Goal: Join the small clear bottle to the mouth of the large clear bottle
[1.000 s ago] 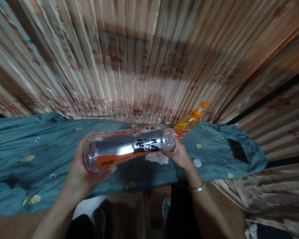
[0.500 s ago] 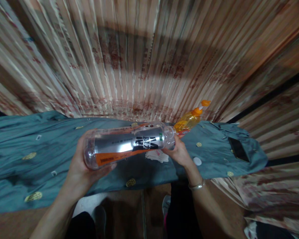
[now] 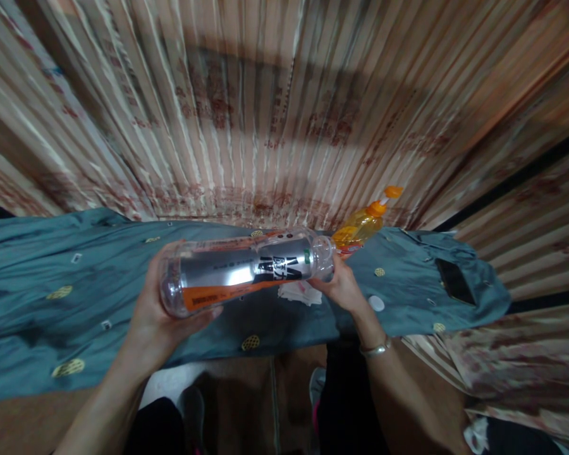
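Note:
A clear plastic drink bottle (image 3: 237, 268) with a silver and orange label lies sideways in the air between my hands. My left hand (image 3: 159, 309) is closed around its base at the left. At the other end, the fingers of my right hand (image 3: 339, 281) grip the neck and partly hide its mouth. Just behind the neck stands a dish soap bottle (image 3: 360, 226) with yellow liquid and an orange cap. A crumpled white tissue (image 3: 301, 293) rests on the cloth below the drink bottle. A small white bottle cap (image 3: 376, 303) is right of my right wrist.
A green patterned cloth (image 3: 246, 328) covers the narrow surface in front of me. A dark phone (image 3: 454, 281) lies toward its right end. Behind it hangs a pleated curtain (image 3: 246, 126). My legs and shoes are below the front edge.
Both hands keep the same hold on the drink bottle, which is almost still. The whole view has shifted very slightly.

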`<state>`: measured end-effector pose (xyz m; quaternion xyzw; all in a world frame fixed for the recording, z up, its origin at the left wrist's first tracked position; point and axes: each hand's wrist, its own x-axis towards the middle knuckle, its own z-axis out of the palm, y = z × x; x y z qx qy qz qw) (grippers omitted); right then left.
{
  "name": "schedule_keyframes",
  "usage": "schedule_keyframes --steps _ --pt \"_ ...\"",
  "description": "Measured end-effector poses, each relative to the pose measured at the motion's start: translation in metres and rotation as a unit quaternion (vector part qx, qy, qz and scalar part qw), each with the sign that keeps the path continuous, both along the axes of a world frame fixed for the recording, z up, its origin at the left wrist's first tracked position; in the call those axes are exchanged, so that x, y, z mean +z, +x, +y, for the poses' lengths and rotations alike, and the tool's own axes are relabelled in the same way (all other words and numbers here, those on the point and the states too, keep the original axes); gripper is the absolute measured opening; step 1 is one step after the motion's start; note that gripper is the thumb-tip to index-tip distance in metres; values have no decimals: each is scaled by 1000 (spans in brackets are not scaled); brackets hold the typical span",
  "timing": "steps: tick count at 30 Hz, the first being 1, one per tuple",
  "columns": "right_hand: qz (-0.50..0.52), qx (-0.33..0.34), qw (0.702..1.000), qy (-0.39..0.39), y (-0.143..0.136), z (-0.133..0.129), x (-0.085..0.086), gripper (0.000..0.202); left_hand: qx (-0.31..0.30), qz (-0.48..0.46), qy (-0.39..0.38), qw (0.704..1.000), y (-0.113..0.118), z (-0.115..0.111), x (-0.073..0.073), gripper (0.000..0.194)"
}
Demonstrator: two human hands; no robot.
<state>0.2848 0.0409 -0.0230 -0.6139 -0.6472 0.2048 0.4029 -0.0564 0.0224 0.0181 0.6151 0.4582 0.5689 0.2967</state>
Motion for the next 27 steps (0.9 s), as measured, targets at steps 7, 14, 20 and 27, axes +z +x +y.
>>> schedule_keyframes --steps 7,14,20,27 --pt "-1 9 1000 8 0 0 -1 78 10 -7 0 1000 0 -1 3 97" --pt "1 1 1000 10 1 2 -6 81 14 -5 2 1000 2 -2 10 95" --pt "0 8 1000 12 1 1 -3 80 18 9 0 1000 1 -1 12 94" --pt "-3 6 1000 15 0 1 -1 80 18 15 6 1000 2 -1 14 92"
